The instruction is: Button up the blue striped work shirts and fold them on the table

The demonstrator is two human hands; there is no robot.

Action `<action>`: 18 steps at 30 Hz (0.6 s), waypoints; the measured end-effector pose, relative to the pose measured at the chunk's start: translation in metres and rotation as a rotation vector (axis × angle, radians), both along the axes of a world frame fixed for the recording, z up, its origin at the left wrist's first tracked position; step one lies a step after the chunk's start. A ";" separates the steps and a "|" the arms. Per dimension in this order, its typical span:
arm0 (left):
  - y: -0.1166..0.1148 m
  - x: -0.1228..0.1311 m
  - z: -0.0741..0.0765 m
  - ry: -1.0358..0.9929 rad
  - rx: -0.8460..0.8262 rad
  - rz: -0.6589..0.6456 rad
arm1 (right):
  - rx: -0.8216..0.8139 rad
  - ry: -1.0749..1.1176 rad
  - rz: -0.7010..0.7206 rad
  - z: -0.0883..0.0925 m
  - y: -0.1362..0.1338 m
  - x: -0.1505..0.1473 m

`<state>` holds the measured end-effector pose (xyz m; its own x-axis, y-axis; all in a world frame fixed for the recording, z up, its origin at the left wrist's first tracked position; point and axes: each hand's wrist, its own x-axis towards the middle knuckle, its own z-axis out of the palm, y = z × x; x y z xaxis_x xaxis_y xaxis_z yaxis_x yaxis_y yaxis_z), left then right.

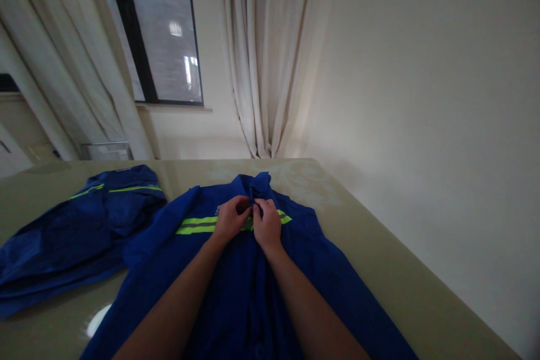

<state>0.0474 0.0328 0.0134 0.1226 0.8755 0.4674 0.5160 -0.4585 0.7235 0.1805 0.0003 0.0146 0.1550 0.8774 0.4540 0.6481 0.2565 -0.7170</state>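
Observation:
A blue work jacket (228, 298) with a yellow-green and grey reflective band across the chest lies spread face up, its collar toward the far edge. Both hands meet at its front opening, just below the collar. My left hand (231, 216) pinches the jacket's front edge between thumb and fingers. Close against it, my right hand (266, 224) grips the other side of the opening, thumb and fingers closed on the cloth. Whether a button or other fastener sits between the fingertips is hidden.
A second blue garment (84, 225) with reflective strips lies to the left on the same table (354, 230). A pale wall (442, 124) runs along the right. Curtains (265, 56) and a window (164, 28) stand behind the table's far edge.

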 end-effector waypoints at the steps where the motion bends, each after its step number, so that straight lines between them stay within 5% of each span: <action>1: -0.001 0.000 0.000 -0.006 0.005 -0.003 | 0.013 0.013 -0.005 0.000 0.001 0.000; 18: -0.003 0.001 -0.001 0.043 0.244 0.003 | 0.008 -0.018 -0.023 0.000 0.001 0.000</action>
<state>0.0484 0.0302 0.0119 0.1448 0.7374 0.6597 0.5458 -0.6156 0.5684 0.1806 0.0018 0.0150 0.1666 0.8699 0.4642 0.6668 0.2474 -0.7030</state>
